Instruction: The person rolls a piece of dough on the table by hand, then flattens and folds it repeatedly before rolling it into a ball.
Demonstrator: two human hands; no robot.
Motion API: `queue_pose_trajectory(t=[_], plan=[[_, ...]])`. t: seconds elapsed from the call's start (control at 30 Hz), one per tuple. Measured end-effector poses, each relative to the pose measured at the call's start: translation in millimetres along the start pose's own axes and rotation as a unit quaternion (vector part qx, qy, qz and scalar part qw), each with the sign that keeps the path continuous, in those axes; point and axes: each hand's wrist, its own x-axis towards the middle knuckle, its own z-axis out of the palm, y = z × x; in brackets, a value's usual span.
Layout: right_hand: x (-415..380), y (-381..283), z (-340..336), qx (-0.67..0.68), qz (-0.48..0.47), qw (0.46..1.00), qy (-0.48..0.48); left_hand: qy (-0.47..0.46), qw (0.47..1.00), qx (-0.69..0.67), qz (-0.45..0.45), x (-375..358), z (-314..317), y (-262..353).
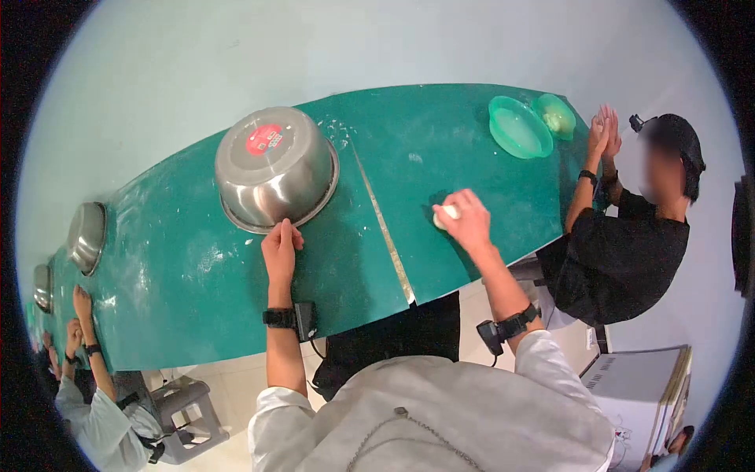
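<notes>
An upturned steel bowl [275,169] with a round red label on its base rests on the green table [417,157]. My left hand [281,244] is at the bowl's near rim, its fingers curled together; whether they grip the rim is too small to tell. Right of the seam in the table, my right hand [465,220] has its fingers round a small white lump [446,216], held at the table surface. White powder marks lie near the bowl and the seam.
A green basin [520,127] and a green bowl with pale contents [555,116] stand at the far right, near a person in black [629,252]. At the left are more steel bowls [86,237], another person's hands [81,303] and a grey stool [185,417].
</notes>
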Motion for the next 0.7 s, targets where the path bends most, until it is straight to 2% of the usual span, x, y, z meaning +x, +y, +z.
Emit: queue_pose_trajectory(t=[0.1, 0.23, 0.3, 0.43, 0.5, 0.53, 0.6, 0.7], plan=[[-6, 12, -26, -0.021, 0.114, 0.992, -0.055, -0.003, 1.000, -0.002, 0.008, 0, 0, -2], [-13, 15, -31, 0.016, 0.141, 0.988, -0.061, -0.009, 1.000, 0.000, -0.006, 4, 1, -3], [-17, 17, -21, -0.005, 0.072, 0.994, -0.086, -0.008, 1.000, 0.015, -0.002, 2, 0, 0], [-10, 8, -9, 0.059, 0.084, 0.988, -0.111, -0.003, 1.000, 0.024, 0.002, -1, -3, 1], [-2, 4, -10, 0.004, 0.064, 0.982, -0.176, -0.011, 1.000, 0.006, 0.004, 0, -2, 0], [1, 6, -4, 0.006, 0.061, 0.982, -0.178, -0.007, 1.000, 0.006, 0.003, 1, -1, 1], [6, 14, 7, 0.013, -0.103, 0.993, -0.056, -0.008, 1.000, 0.004, 0.000, 0, 1, 3], [20, 23, 21, -0.018, -0.109, 0.990, -0.087, -0.003, 1.000, 0.026, -0.004, 0, 2, 7]])
